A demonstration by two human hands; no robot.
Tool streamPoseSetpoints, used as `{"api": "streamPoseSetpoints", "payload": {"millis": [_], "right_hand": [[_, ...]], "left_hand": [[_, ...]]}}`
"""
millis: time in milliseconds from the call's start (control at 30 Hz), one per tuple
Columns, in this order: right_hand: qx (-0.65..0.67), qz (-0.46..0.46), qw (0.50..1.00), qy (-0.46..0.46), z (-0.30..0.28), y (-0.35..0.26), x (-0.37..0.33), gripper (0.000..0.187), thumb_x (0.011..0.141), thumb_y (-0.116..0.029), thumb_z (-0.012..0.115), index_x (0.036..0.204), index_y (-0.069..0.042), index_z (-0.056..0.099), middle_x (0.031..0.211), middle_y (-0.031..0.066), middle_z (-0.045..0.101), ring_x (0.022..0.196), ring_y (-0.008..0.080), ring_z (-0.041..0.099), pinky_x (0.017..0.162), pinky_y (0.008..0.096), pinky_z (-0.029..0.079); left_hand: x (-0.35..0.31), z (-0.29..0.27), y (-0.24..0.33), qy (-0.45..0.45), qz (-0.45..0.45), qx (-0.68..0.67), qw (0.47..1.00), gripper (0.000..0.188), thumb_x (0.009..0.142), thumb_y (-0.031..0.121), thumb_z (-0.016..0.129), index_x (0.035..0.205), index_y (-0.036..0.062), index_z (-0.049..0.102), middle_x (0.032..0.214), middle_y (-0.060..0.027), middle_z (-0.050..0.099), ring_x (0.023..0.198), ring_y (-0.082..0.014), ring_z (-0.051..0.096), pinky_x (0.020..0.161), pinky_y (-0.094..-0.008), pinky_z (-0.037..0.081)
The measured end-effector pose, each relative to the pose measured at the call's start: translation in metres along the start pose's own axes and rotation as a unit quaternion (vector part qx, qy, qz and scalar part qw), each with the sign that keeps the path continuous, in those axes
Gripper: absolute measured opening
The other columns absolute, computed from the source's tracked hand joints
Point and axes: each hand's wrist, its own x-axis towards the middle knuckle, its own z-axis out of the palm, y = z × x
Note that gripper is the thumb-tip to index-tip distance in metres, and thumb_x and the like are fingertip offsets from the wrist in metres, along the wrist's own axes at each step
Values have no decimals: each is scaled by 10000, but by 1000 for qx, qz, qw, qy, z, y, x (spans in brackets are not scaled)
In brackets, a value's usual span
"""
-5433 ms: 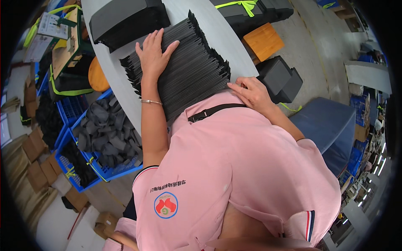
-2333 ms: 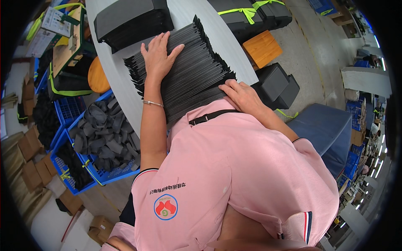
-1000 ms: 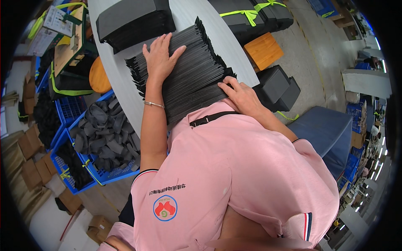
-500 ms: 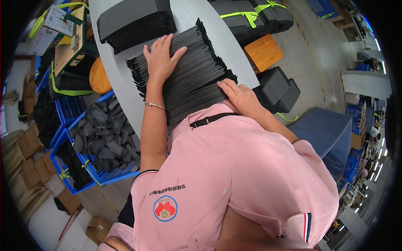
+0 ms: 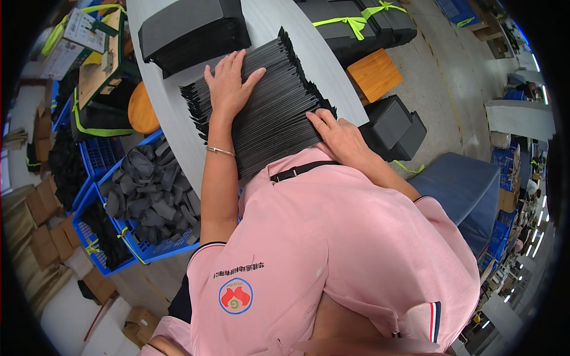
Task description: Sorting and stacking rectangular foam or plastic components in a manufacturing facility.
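right hand (image 5: 338,137) slid inward | black sheet stack (image 5: 267,110) fanned, ridged

Dark grey sheets (image 5: 267,101); blue crate (image 5: 148,252)

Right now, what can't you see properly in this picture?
- Near end of the black sheet stack, head view: hidden behind the pink shirt.
- Table under the stack: mostly covered by it.
- Sheets under the left hand and right hand: covered by the palms.
- Blue crate contents: dark jumble, shapes unclear.
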Motion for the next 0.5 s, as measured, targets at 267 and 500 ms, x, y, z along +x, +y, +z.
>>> {"api": "streamPoseSetpoints", "payload": {"millis": [267,500], "right_hand": [[10,4,1000,8,0,1,0,655,832,-156,767,1410,-83,467,1506,128,408,783,302,649,750,418,570],[-22,-3,1000,-1,8,3,-3,657,814,-160,772,1399,-63,488,1601,147,353,769,306,655,731,406,576]], "left_hand": [[0,0,1,3,2,0,1000,726,936,628,599,1462,130,548,1481,-111,554,1402,-276,468,1206,-596,171],[-1,-1,1,-1,-1,0,1000,728,938,629,595,1466,131,544,1484,-115,550,1405,-276,465,1210,-592,159]]}}
